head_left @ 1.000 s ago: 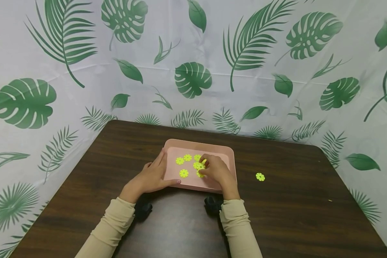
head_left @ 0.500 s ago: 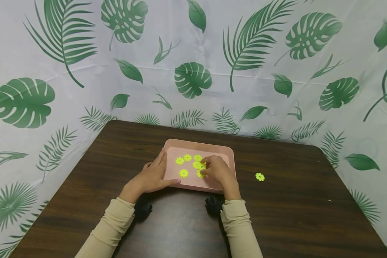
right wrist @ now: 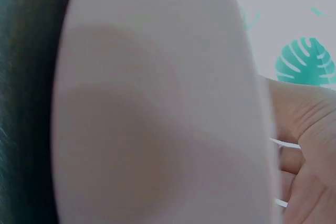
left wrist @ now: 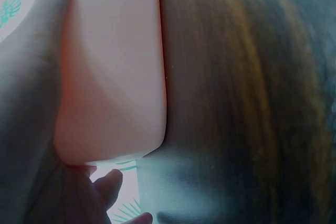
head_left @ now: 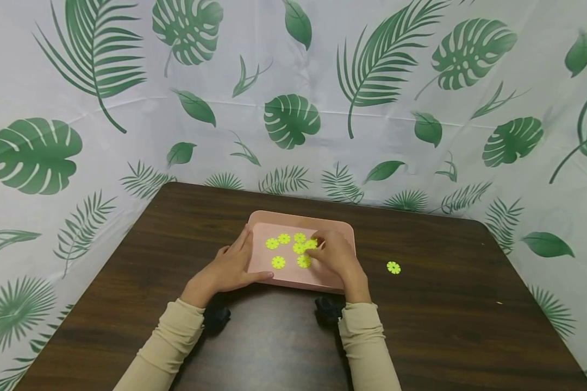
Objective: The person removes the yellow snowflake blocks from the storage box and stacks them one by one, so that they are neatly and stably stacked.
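A shallow pink tray (head_left: 274, 276) lies on the table, with several neon-yellow notched discs like small flowers in it, among them one disc (head_left: 278, 263) near the front. At the tray's left end, my left hand (head_left: 229, 267) holds the front corner, fingers along the side wall and thumb over the near rim. My right hand (head_left: 336, 254) reaches over the right side, pinching a yellow notched disc (head_left: 311, 244) between thumb and forefinger. Close by lie another disc (head_left: 300, 248) and a disc (head_left: 304, 261). The right wrist view shows tray wall and part of the hand; the discs are hidden there.
One more yellow notched disc (head_left: 393, 267) lies on the dark wooden table (head_left: 450, 304), right of the tray. A tiny pale scrap (head_left: 499, 303) is farther right. A leaf-printed cloth (head_left: 293, 152) hangs behind the table's back edge.
My right hand has shifted slightly right and back with the pinched disc, uncovering more of the discs beside it. My left hand and the tray stay in place.
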{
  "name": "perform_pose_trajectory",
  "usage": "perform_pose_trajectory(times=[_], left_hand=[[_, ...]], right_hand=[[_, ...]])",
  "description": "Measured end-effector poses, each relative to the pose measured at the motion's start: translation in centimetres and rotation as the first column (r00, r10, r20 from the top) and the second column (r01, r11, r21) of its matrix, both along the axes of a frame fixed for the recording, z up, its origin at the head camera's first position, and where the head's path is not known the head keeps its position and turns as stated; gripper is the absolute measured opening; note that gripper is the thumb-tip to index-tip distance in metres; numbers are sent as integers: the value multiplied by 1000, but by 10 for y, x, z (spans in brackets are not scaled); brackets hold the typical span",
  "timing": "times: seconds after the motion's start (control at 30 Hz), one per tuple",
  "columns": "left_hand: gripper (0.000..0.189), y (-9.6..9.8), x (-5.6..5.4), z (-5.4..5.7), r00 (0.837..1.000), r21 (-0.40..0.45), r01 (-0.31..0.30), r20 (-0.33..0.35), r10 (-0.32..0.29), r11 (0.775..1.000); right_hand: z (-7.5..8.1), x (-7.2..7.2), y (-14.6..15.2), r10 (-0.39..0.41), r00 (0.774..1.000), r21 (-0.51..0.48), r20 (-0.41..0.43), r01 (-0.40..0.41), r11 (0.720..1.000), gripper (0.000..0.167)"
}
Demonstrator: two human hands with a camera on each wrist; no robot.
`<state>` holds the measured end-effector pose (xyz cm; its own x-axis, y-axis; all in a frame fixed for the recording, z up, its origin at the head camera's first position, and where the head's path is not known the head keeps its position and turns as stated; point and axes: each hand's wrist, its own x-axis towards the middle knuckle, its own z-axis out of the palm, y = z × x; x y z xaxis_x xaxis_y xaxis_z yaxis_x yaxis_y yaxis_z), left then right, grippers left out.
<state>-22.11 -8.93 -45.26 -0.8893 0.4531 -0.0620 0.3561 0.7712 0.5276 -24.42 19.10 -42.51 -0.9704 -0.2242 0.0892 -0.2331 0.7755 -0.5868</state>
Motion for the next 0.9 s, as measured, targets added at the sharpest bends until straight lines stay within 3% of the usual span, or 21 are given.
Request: perform_pose_trajectory(times=[0.3,0.9], left_hand=[[119,1,1,2,1000,-2,1,-6,-1,1000],[119,0,3,4,1000,-2,5,5,-5,1000]], right_hand=[[7,4,17,-34,998,-89,-51,30,996,26],[18,18,67,-200,980,-57,-27,198,979,40]])
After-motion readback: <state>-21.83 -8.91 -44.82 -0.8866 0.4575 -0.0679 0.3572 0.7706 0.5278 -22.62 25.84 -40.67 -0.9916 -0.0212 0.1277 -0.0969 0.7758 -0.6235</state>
